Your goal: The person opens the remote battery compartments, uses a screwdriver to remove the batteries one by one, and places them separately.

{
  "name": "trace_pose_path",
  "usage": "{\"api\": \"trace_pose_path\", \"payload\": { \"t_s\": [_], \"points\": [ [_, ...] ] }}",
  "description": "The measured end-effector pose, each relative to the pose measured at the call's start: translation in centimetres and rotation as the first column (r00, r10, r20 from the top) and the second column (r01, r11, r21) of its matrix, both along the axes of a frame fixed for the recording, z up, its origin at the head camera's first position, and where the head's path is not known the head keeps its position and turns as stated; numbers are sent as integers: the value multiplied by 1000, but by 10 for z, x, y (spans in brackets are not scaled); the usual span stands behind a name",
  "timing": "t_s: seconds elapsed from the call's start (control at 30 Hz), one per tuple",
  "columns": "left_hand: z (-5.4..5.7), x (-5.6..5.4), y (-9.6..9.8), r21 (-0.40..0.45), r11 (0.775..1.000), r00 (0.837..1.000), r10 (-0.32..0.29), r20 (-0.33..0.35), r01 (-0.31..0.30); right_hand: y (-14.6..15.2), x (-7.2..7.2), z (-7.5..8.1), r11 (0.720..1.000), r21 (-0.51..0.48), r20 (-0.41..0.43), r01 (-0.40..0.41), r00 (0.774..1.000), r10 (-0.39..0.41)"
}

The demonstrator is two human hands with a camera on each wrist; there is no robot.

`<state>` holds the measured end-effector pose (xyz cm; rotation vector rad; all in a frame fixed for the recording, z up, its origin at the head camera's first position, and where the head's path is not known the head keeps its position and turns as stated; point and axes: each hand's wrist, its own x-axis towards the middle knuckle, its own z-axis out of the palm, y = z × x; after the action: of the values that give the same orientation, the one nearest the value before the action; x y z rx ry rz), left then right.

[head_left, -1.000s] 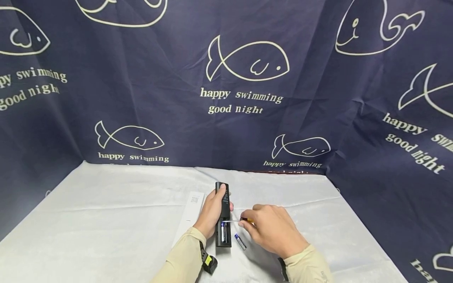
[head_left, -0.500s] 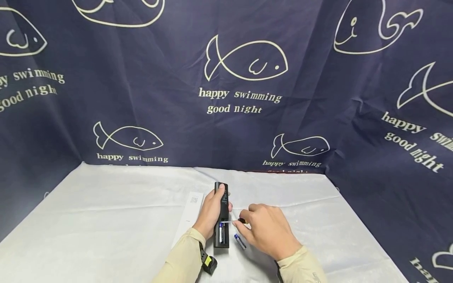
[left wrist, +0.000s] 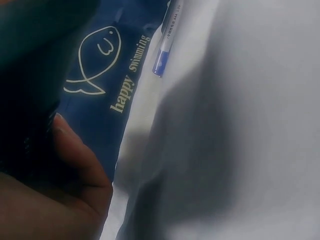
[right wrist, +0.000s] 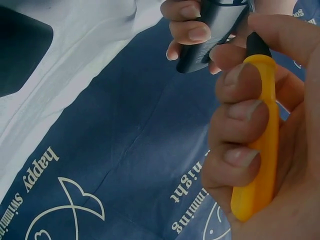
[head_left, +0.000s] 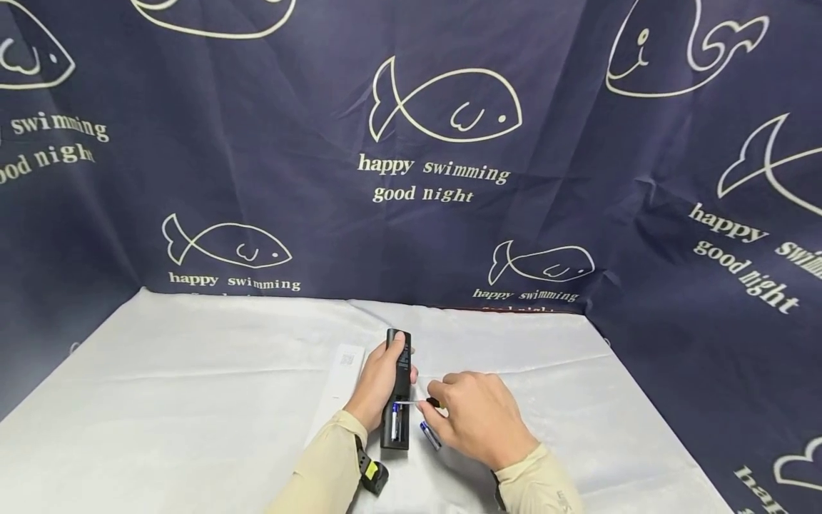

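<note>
My left hand (head_left: 377, 378) grips a black remote control (head_left: 402, 385), thumb along its upper back. The lower end has its battery compartment uncovered, and a blue-and-silver battery (head_left: 394, 422) lies in it toward the left side. In my right hand (head_left: 478, 414) is a screwdriver; its yellow handle (right wrist: 267, 110) with a black collar sits within the curled fingers. The thin metal shaft (head_left: 407, 403) points left, its tip at the battery's blue end. A second battery (head_left: 430, 435), marked AAA in the left wrist view, lies on the white cloth between remote and right hand.
A long flat white piece with a QR code (head_left: 347, 359) lies left of the remote, partly behind the left forearm. White cloth (head_left: 193, 414) covers the table. Dark blue fabric (head_left: 308, 143) with fish prints hangs around the back and sides.
My right hand has moved slightly left with the screwdriver, its fingers closer to the remote. The battery in the compartment now appears farther left in it. The left hand keeps its grip.
</note>
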<state>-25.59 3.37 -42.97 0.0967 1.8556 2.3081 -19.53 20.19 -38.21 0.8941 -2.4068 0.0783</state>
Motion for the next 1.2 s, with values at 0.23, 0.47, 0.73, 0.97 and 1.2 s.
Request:
{"api": "trace_pose_path", "payload": {
  "t_s": [0.23,0.47,0.73,0.97,1.2],
  "points": [
    [4,0,1,2,1000,1000,-6,-10,6,1,-2,2,1000,2,-21,-14,1000,14],
    [5,-2,2,35,999,1000,-19,9,19,1,-4,2,999,-13,-76,-36,996,35],
    [3,-2,2,19,999,999,-28,16,28,1,-4,1,999,-14,-73,-45,996,44],
    [0,-1,1,18,999,999,-30,14,30,1,-3,0,998,-2,-51,-56,997,56],
    [1,0,1,21,999,999,-34,15,34,2,-3,0,998,-3,-35,-55,998,55]
  ]
}}
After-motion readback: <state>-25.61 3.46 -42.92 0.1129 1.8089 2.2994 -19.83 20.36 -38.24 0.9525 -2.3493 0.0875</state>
